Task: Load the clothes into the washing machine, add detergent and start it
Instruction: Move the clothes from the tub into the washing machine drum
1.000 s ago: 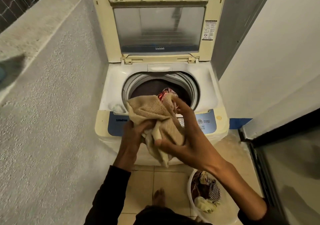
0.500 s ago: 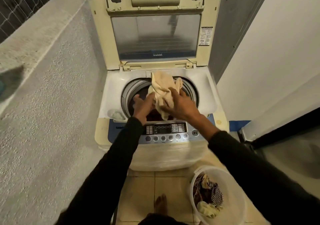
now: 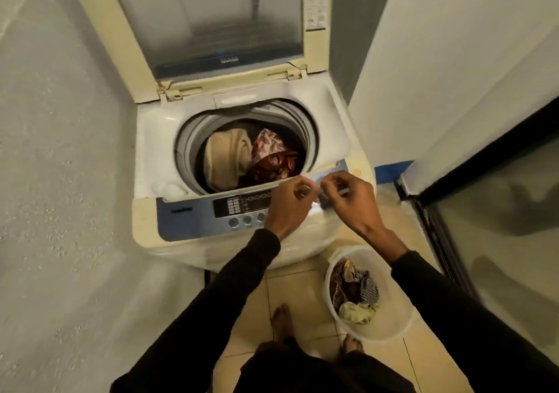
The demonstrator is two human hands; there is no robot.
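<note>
A person stands at a top-loading washing machine (image 3: 242,241) with its lid (image 3: 211,23) raised upright. Both hands hover over the right end of the blue control panel (image 3: 193,217), close together. The left hand (image 3: 287,202) has its fingers loosely curled with nothing in them. The right hand (image 3: 351,199) also has its fingers curled inward, fingertips toward the left hand; whether they pinch anything is too blurred to tell.

Just beyond the fingers, the drum (image 3: 187,150) holds the clothes: a beige garment (image 3: 225,159) on the left side and a red and white patterned cloth (image 3: 272,156) to its right, touching it.

Below the right hand, near the person's bare feet, a white plastic basket (image 3: 390,326) sits on the tiled floor (image 3: 287,289). It holds more laundry (image 3: 354,289), including dark patterned, checked and pale pieces.

To the left of the hands is a rough grey wall (image 3: 60,180). To the right is a dark-framed glass door (image 3: 499,211).
</note>
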